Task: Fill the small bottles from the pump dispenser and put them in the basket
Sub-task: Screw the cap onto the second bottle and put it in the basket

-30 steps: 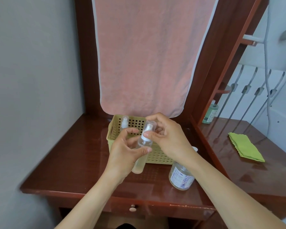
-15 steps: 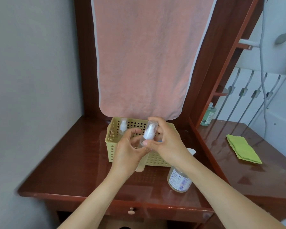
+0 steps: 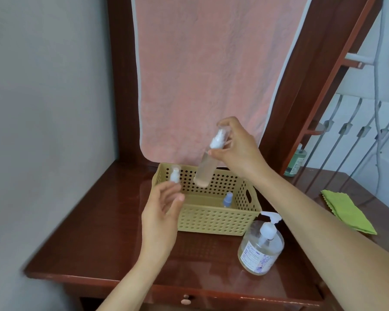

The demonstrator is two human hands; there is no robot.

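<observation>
Pinching a filled bottle (image 3: 208,169), right fingers (image 3: 229,122) hover above the basket (image 3: 211,218); left fingers (image 3: 166,192) loose, empty; pump dispenser (image 3: 259,245) nearby.

Pump dispenser (image 3: 261,244) label (image 3: 255,258): txt too blurry, nothing legible.

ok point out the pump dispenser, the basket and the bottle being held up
pump dispenser (image 3: 256,257), head view, on its label
basket (image 3: 211,221), head view, on its perforated front wall
held bottle (image 3: 206,171), head view, on its clear lower body
</observation>
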